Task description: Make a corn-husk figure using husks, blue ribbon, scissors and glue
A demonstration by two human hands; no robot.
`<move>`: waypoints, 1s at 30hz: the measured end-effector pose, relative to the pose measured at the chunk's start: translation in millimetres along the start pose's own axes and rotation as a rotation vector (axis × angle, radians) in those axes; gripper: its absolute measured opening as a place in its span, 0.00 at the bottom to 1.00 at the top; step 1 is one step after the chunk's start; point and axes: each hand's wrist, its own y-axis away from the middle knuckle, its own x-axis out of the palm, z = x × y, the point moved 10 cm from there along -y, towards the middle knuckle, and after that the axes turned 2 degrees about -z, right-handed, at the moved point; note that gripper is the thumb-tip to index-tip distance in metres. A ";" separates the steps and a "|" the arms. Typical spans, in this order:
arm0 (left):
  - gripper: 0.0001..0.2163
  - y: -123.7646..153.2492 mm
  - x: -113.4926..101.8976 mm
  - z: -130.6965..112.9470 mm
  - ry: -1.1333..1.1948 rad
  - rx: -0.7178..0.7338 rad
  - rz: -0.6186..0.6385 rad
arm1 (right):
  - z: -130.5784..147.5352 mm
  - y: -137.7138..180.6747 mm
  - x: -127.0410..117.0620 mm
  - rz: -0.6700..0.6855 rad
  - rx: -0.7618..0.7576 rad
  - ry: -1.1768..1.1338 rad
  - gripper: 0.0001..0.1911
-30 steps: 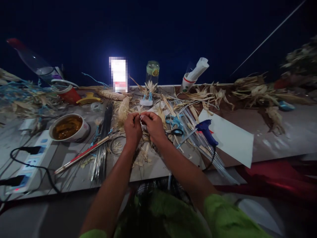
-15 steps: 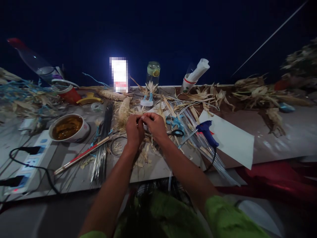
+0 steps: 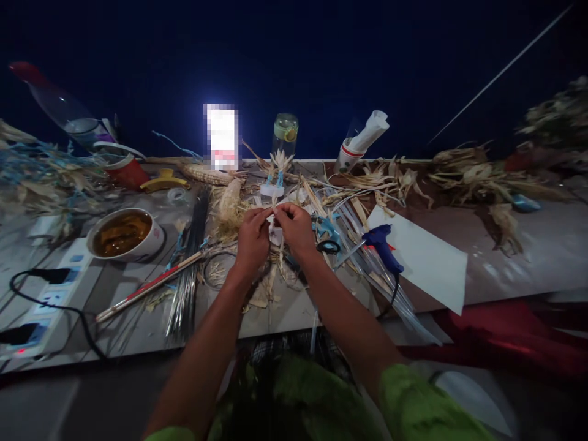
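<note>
My left hand (image 3: 252, 239) and my right hand (image 3: 295, 229) meet over the middle of the table, fingers pinched together. Between the fingertips is a small pale strip of dried corn husk (image 3: 272, 220). Loose husk scraps (image 3: 266, 288) lie under my wrists. A dried corn cob (image 3: 228, 202) lies just beyond my left hand. Scissors with blue and black handles (image 3: 325, 236) lie right of my right hand. A blue glue gun (image 3: 382, 246) rests further right on a bundle of clear glue sticks.
A bowl of brown liquid (image 3: 122, 234) and a power strip (image 3: 46, 300) sit at the left. Dark wires (image 3: 190, 263), a red-striped stick (image 3: 147, 288), white paper (image 3: 422, 260), a jar (image 3: 285, 135), a lit screen (image 3: 221, 136) and husk piles (image 3: 478, 174) fill the table.
Both hands have moved slightly further from me and a little right, still pinched on the husk piece. The view shifted a little; nothing else on the table moved.
</note>
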 end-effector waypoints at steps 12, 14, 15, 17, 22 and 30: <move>0.14 -1.4 -5.6 24.8 0.287 -0.247 -0.038 | -17.7 3.3 25.2 0.214 0.346 -0.618 0.12; 0.14 0.9 -4.5 36.0 0.381 -0.348 -0.049 | -18.2 4.4 25.4 0.200 0.333 -0.596 0.12; 0.14 2.1 -2.9 40.1 0.428 -0.386 -0.052 | -18.4 5.4 25.5 0.189 0.324 -0.574 0.13; 0.14 4.3 0.2 46.8 0.521 -0.445 -0.074 | -18.8 8.0 25.9 0.164 0.305 -0.521 0.13; 0.11 8.3 8.5 56.0 0.756 -0.551 -0.132 | -20.8 13.6 26.9 0.109 0.300 -0.445 0.15; 0.09 14.2 17.5 54.2 0.908 -0.710 -0.100 | -35.8 18.3 30.9 0.108 0.440 -0.477 0.17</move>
